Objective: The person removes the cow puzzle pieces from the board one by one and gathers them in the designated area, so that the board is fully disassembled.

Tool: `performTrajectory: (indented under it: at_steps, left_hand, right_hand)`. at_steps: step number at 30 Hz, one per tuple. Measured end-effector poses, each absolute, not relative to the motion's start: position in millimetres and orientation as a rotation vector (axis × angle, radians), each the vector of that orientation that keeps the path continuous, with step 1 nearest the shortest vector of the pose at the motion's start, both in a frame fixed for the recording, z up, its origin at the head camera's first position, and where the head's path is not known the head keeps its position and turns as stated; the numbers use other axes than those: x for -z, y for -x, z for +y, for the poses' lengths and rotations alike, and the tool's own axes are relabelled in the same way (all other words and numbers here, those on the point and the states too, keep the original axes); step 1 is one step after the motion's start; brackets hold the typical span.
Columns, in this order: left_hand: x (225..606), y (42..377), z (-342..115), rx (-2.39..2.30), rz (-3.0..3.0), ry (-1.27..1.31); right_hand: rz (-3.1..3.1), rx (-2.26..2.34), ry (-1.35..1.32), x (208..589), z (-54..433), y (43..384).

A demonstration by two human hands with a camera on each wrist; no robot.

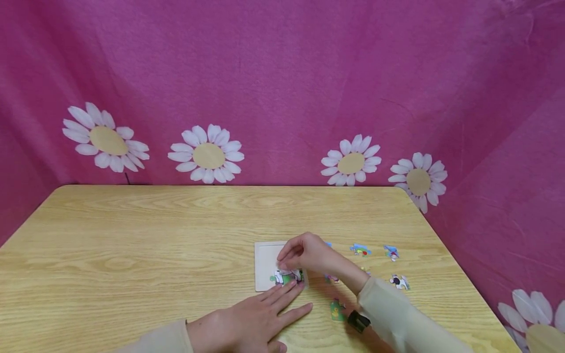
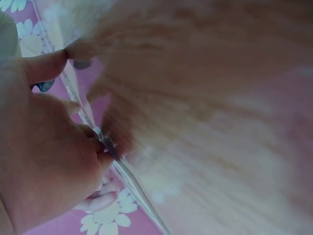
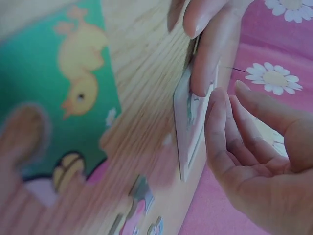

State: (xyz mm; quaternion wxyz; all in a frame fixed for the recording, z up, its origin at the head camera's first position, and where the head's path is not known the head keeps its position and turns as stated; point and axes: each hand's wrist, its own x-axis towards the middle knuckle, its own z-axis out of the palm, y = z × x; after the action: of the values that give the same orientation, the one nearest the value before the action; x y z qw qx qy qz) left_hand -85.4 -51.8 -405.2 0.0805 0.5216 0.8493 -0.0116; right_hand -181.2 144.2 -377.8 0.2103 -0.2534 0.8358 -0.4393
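A shallow pale puzzle tray (image 1: 262, 267) lies on the table, with joined pieces of a white and green picture (image 1: 282, 278) in its lower right part. My left hand (image 1: 258, 321) lies flat across the tray's near edge, its straight fingertips touching the lower edge of those pieces. Over the tray's right side is my right hand (image 1: 306, 252), fingers bent and fingertips right at the top of the pieces. In the right wrist view, a small gap shows between thumb and fingers of the right hand (image 3: 259, 152), with nothing visible between them.
Several loose puzzle pieces lie right of the tray, among them a green duck piece (image 1: 337, 310), a blue-topped piece (image 1: 361, 250) and a black-and-white one (image 1: 399, 282). The wooden table (image 1: 132, 255) meets a pink flowered cloth (image 1: 273, 98) behind and at the right.
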Motion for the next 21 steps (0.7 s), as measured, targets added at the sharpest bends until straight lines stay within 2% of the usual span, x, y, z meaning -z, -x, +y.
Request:
performTrajectory:
  at_steps: [21]
  left_hand:
    - [406, 86, -54, 0.036, 2.559, -1.609]
  right_hand:
    - [2.239, 1.162, 0.707, 374, 131, 190]
